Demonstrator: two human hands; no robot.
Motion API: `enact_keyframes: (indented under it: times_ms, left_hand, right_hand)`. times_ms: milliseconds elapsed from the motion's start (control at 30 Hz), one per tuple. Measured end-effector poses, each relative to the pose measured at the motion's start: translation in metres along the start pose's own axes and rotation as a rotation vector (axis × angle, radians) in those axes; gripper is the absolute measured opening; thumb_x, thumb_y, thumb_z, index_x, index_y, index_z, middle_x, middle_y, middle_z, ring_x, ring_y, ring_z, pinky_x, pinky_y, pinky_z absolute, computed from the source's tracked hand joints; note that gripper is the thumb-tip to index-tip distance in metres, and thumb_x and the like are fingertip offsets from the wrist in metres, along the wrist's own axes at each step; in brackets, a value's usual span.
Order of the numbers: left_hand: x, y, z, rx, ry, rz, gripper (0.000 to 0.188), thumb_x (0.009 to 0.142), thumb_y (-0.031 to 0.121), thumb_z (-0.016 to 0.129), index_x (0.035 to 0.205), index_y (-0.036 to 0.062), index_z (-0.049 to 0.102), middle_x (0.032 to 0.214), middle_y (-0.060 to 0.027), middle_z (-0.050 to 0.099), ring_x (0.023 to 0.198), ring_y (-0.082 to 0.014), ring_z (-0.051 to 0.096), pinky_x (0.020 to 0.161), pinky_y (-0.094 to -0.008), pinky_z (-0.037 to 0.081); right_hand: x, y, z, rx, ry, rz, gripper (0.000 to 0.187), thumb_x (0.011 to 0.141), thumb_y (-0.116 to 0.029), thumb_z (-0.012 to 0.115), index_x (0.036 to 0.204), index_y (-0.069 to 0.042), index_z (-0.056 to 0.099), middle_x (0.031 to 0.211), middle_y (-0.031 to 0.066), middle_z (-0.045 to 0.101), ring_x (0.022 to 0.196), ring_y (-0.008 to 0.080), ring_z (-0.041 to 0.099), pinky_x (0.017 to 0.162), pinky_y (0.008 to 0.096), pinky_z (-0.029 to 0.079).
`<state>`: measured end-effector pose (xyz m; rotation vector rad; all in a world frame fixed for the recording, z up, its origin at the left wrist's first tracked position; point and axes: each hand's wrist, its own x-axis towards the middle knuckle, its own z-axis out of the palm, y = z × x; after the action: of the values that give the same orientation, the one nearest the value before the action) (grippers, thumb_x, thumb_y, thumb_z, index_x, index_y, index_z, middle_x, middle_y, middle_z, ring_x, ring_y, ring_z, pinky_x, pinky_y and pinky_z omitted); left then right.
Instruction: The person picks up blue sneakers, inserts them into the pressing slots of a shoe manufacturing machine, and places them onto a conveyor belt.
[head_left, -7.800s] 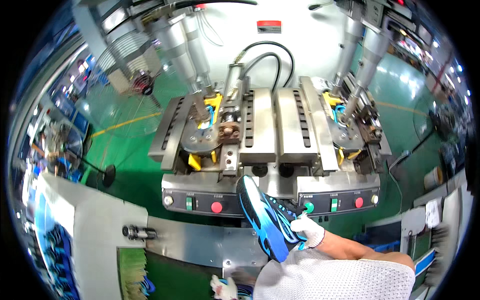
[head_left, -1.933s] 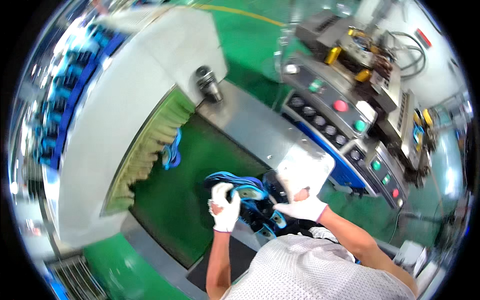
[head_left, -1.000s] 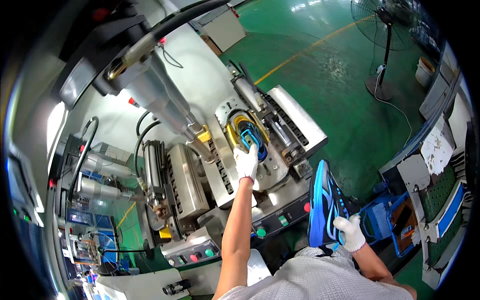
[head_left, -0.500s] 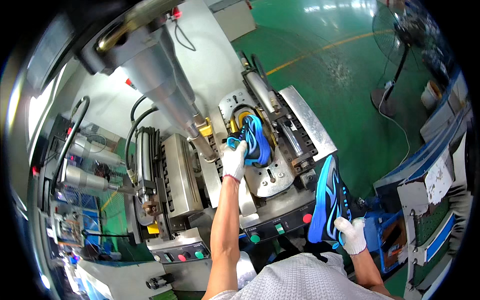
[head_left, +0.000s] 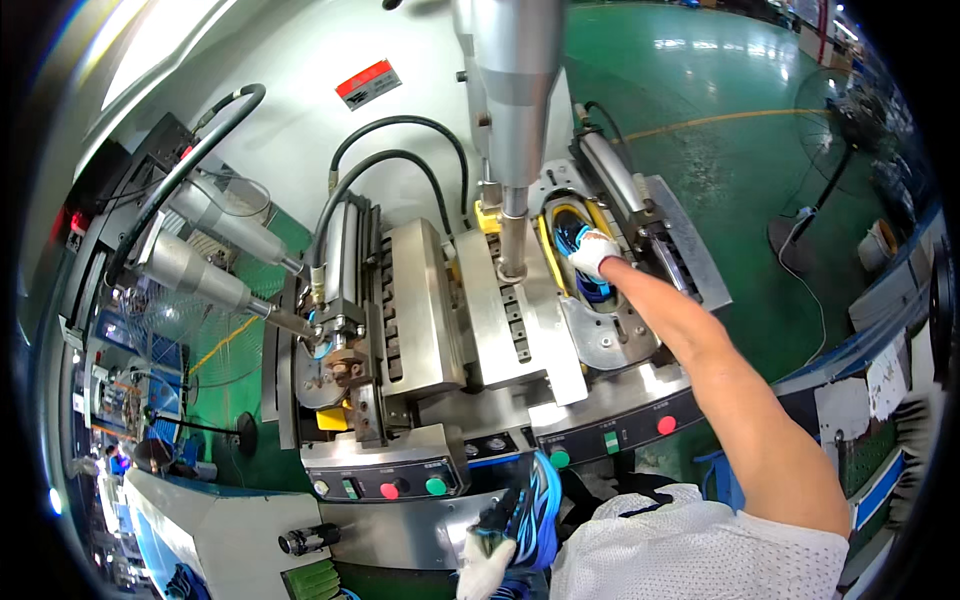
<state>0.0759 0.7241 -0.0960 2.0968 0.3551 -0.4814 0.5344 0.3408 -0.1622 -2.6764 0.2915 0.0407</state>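
Observation:
My right hand [head_left: 593, 252], in a white glove, grips a blue-and-black sports shoe [head_left: 570, 232] that sits down in the oval mould of the pressing machine [head_left: 606, 336]. The arm and glove hide part of that shoe. Low in front of my body, my left hand [head_left: 485, 565], also gloved, is closed on a second blue-and-black shoe [head_left: 541, 515]. Its fingers wrap the shoe near the opening, and the lower picture edge cuts off part of the hand.
A thick metal cylinder [head_left: 514, 200] stands left of the mould. Beside it lie steel blocks [head_left: 425, 300] and a further station with black hoses [head_left: 400, 120]. A button panel [head_left: 615, 443] runs along the front edge. A standing fan [head_left: 850, 110] is at the far right.
My left hand has left the mould, carrying a shoe down in front of me. My right hand has moved from the right side into the mould with the other shoe. The view has shifted left.

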Motion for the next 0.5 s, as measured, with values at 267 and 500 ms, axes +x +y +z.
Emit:
enact_keyframes:
  times_ms: [267,500]
  left_hand:
    - [-0.078,-0.247,0.123,0.342,0.765,-0.617,0.088,0.094,0.042,0.067,0.155,-0.0039,0.023,0.150,-0.0289,0.044,0.136,-0.0421,0.047,0.113,-0.0455,0.039]
    - [-0.032,-0.241,0.181,0.023,0.985,-0.803,0.087,0.093,0.038,0.070,0.153,-0.0010,0.020,0.142,-0.0297,0.046,0.119,-0.0439,0.057,0.101,-0.0474,0.046]
  right_hand:
    - [0.000,-0.014,0.019,-0.026,0.038,0.053,0.043,0.079,-0.033,0.061,0.108,-0.003,0.073,0.121,0.0204,0.069,0.117,0.0347,0.065,0.098,0.0424,0.052]
    - [-0.059,-0.023,-0.029,0.036,-0.071,0.074,0.083,0.084,-0.048,0.069,0.145,0.004,0.047,0.143,0.0263,0.054,0.130,0.0374,0.056,0.110,0.0399,0.044]
